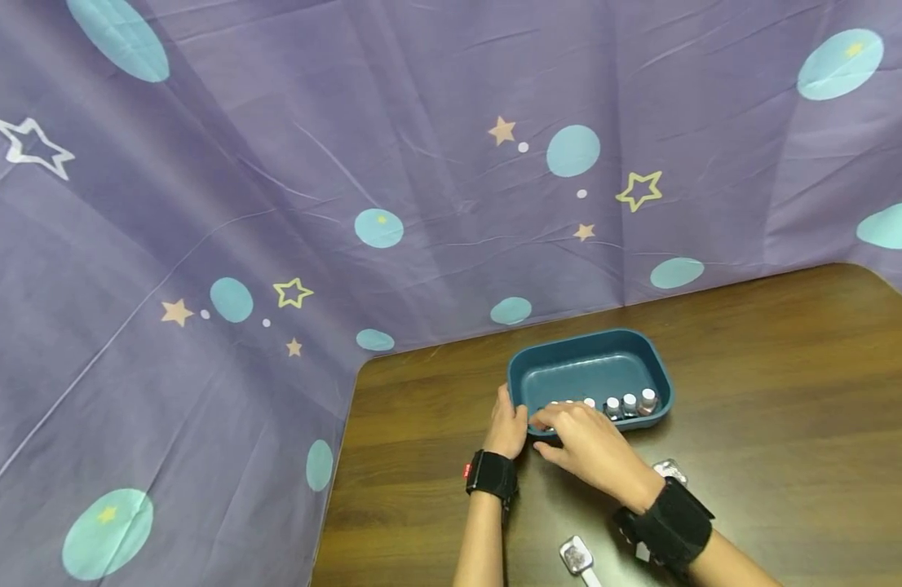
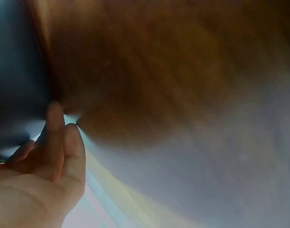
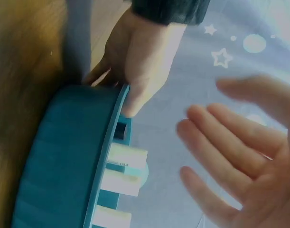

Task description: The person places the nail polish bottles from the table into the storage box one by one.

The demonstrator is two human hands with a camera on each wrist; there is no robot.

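Note:
A teal rectangular tub (image 1: 590, 342) stands on the wooden table. Several small bottles with white caps (image 1: 630, 401) are lined up along its near side; some are partly hidden behind my right hand. My left hand (image 1: 506, 428) grips the tub's left end, thumb over the rim (image 3: 122, 102) and fingers against the outer wall, as the right wrist view shows. Above the near left corner of the tub is my right hand (image 1: 586, 444). Its fingers (image 3: 225, 147) are spread and loosely bent, apart from the bottles, with nothing visible between them.
On the table before the tub lies a small square-headed piece with a white handle (image 1: 577, 555), greyish flecks in its head. A similar glittery piece (image 1: 669, 470) shows partly behind the right wrist. A purple patterned cloth (image 1: 451, 163) hangs behind the table.

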